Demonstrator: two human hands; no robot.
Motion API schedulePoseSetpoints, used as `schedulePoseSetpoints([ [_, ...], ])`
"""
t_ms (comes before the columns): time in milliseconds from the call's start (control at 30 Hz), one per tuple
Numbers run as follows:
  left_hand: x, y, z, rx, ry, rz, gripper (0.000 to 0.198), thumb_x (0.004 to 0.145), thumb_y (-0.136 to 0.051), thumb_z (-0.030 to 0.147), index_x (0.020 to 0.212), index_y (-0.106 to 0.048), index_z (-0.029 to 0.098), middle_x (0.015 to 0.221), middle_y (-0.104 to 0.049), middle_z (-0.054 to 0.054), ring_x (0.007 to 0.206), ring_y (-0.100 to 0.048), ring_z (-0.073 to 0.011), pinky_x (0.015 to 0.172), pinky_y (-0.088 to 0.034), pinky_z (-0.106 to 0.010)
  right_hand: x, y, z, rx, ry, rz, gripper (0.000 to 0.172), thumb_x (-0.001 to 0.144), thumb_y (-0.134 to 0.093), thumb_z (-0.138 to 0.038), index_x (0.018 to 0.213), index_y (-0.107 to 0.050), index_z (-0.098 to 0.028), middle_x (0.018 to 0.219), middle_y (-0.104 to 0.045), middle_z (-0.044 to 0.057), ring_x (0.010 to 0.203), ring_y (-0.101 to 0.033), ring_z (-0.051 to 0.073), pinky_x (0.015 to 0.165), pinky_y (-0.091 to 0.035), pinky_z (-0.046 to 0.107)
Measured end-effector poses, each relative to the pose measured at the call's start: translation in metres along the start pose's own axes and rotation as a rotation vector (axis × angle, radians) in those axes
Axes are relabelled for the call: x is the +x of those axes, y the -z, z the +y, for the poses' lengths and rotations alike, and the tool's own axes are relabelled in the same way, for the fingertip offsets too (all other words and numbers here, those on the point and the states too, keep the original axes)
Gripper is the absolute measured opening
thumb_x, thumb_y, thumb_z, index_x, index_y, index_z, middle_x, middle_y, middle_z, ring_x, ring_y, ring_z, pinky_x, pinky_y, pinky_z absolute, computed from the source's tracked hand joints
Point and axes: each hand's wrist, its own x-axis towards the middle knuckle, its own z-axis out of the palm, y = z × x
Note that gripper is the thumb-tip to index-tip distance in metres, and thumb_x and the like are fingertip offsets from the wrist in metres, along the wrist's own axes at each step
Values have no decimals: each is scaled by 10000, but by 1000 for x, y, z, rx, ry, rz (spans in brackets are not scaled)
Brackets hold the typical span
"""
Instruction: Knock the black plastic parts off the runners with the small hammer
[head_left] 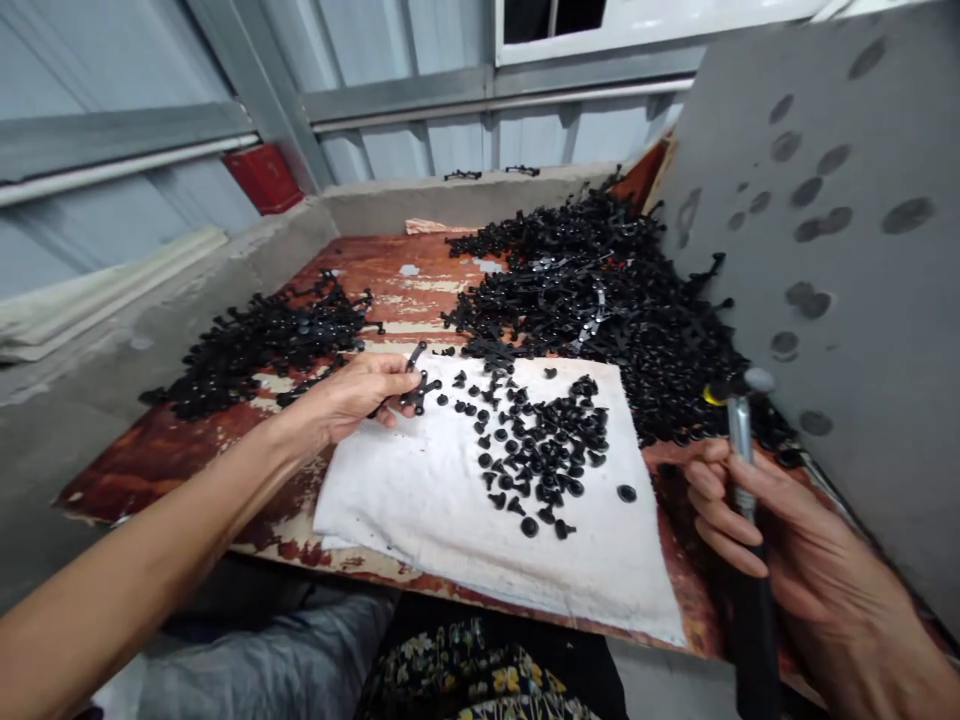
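Over the upper left part of a white cloth (pixel 420 520), my left hand (pixel 360 395) pinches a small black branched part (pixel 426 390), with its arms sticking out past the thumb. My right hand (pixel 802 530), beyond the cloth's right edge, is wrapped round a hammer (pixel 740 430) with a silver shaft and a dark grip. The hammer stands upright, its head (pixel 750 382) at the top showing a grey face and a yellow one. Many small black mushroom-shaped pieces (pixel 540 440) lie scattered on the cloth between my hands.
A large heap of black parts (pixel 585 270) covers the table's right and back. A smaller pile (pixel 262 340) lies at the left. The worn red-brown table (pixel 375 270) meets a concrete ledge (pixel 420 200) behind and a grey spotted panel (pixel 840 250) on the right.
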Motion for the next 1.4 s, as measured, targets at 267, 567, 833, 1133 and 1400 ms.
schedulePoseSetpoints([
  [267, 13, -1, -18, -238, 98, 14, 198, 769, -566, -7, 653, -498, 138, 477, -475, 48, 323, -429, -43, 262, -174, -100, 7, 0, 4, -52, -43, 123, 337, 566, -873, -324, 764, -637, -187, 603, -489, -37, 361, -323, 12, 237, -317, 92],
  [567, 24, -7, -22, -291, 137, 12, 244, 815, -523, -18, 632, -484, 139, 487, -485, 36, 303, -422, -37, 262, -154, -100, 7, -2, 6, -22, -62, 136, 273, 640, -833, -289, 792, -635, -179, 610, -459, -40, 368, -316, 7, 265, -309, 80],
  [833, 25, -8, -25, -306, 143, 15, 296, 798, -536, -27, 565, -461, 140, 442, -459, 33, 299, -426, -47, 259, -159, -97, 6, -7, 7, -20, -53, 179, 101, 780, -715, -266, 782, -654, -186, 675, -424, -5, 404, -293, 13, 311, -206, 109],
  [1133, 26, -9, -27, -285, 137, 8, 336, 840, -495, -13, 544, -462, 143, 409, -454, 23, 294, -412, -53, 258, -162, -103, 5, -6, 6, 17, -89, 195, 107, 780, -714, -263, 788, -647, -179, 666, -410, -17, 403, -288, 11, 308, -216, 101],
  [1400, 26, -10, -26, -210, 125, 15, 304, 834, -491, -7, 579, -466, 156, 382, -465, 22, 277, -381, -51, 259, -152, -107, 4, -6, 4, 4, -44, 163, 229, 676, -805, -252, 804, -634, -169, 641, -451, -37, 373, -327, 10, 269, -313, 81],
])
